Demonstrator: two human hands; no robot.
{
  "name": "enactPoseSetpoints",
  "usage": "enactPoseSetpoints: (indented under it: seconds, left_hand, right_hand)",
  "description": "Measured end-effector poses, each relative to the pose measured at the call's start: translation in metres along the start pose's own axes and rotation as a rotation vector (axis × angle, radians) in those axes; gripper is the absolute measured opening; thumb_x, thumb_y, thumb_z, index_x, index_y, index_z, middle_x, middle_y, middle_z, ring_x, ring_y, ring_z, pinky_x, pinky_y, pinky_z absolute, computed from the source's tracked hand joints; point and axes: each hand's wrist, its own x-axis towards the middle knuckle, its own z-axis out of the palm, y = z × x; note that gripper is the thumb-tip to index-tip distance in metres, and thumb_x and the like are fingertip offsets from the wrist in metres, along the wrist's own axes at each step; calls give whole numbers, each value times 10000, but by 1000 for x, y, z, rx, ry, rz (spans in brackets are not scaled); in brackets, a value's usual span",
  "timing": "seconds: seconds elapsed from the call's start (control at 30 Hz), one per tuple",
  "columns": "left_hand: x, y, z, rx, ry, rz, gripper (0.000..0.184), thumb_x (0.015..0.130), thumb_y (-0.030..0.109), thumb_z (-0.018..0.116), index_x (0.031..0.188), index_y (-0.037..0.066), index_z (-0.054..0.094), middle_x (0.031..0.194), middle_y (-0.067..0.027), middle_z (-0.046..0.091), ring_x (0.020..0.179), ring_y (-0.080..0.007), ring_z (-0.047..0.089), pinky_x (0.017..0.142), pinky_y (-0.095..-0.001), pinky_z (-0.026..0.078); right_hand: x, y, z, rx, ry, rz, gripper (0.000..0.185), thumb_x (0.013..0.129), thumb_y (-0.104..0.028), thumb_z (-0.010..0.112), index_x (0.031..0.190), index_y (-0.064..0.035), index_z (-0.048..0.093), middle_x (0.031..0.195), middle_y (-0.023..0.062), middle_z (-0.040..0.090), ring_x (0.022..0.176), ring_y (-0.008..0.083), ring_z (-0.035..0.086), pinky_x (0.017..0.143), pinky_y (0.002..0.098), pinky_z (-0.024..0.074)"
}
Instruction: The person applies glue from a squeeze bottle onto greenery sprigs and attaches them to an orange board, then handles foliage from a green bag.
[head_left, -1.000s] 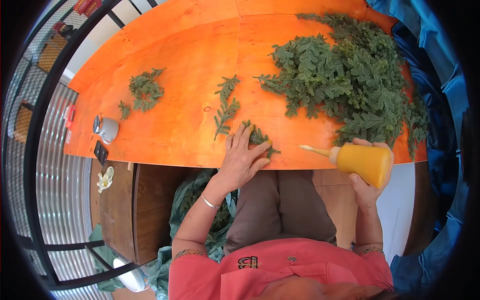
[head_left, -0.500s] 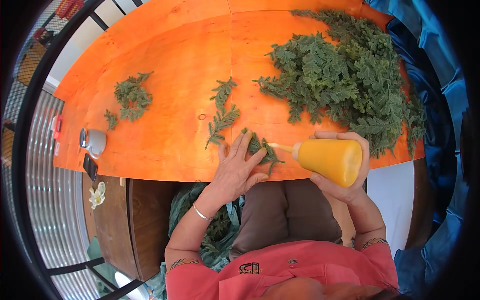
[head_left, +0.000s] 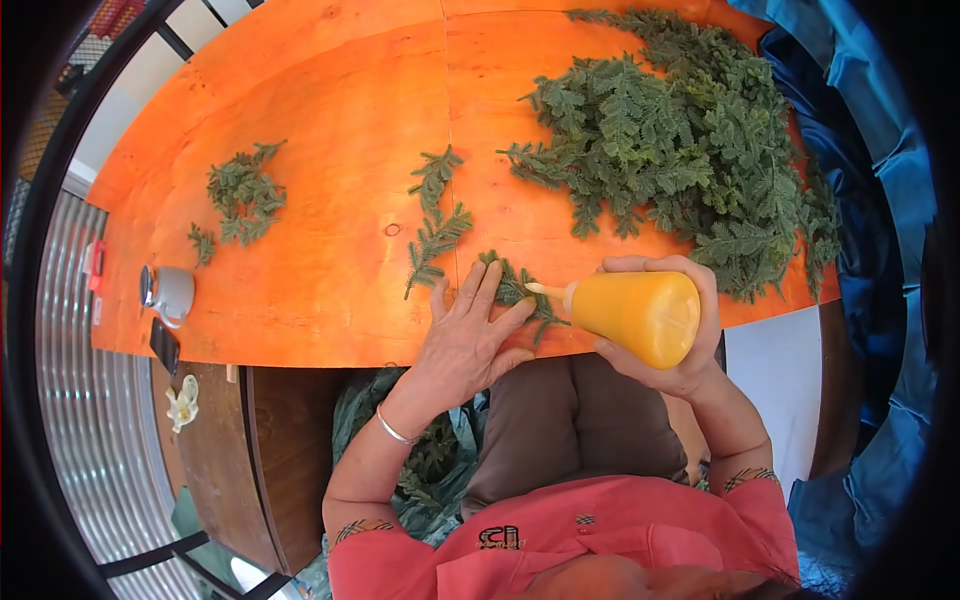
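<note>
My left hand (head_left: 468, 338) lies on the tabletop near its front edge, fingers spread and flat. Those fingers press on a green fir-like sprig (head_left: 512, 286), which is partly hidden beneath them. My right hand (head_left: 706, 335) is wrapped around a yellow squeeze bottle (head_left: 636, 314). The bottle is tilted on its side, and its pale nozzle (head_left: 545, 290) points left at the sprig, close to or touching it. Just beyond my left hand lie a feathery sprig (head_left: 438, 240) and a smaller curled one (head_left: 436, 176).
A large heap of green branches (head_left: 680, 150) covers the right of the orange table (head_left: 330, 190). At the left are a ring of sprigs (head_left: 246, 195), a grey mug (head_left: 172, 291), a dark phone (head_left: 164, 345) and a red object (head_left: 95, 265). A wooden cabinet (head_left: 208, 445) stands below.
My right hand and the bottle have shifted slightly left, the nozzle moving along the sprig. My left hand stays on the sprig. The whole view has shifted a little.
</note>
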Motion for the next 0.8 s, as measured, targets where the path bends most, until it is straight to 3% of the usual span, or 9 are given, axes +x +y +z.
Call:
enactPoseSetpoints:
  seconds: [0.47,0.67,0.8]
  left_hand:
    - [-3,-4,-3,-12,-77,31,694,827,551,624,1353,137,442,1504,-247,267,1399,-396,259,1014,-599,243]
    - [-6,-9,-2,-105,-52,69,704,820,521,655,1332,88,441,1508,-272,252,1388,-412,276,1020,-558,244]
    - [-6,-7,-2,-132,-9,46,679,774,429,727,1277,65,452,1485,-282,280,1385,-415,274,1009,-543,267]
  right_hand:
    - [4,-7,7,-76,59,-90,771,673,-92,880,1258,39,394,1171,186,608,997,220,660,823,312,551]
    - [2,-9,10,-105,69,-98,764,677,-107,882,1249,56,403,1156,183,618,955,222,679,785,296,563]
    - [-2,-14,10,-98,83,-86,750,682,-107,879,1247,61,414,1154,182,620,957,220,676,791,296,563]
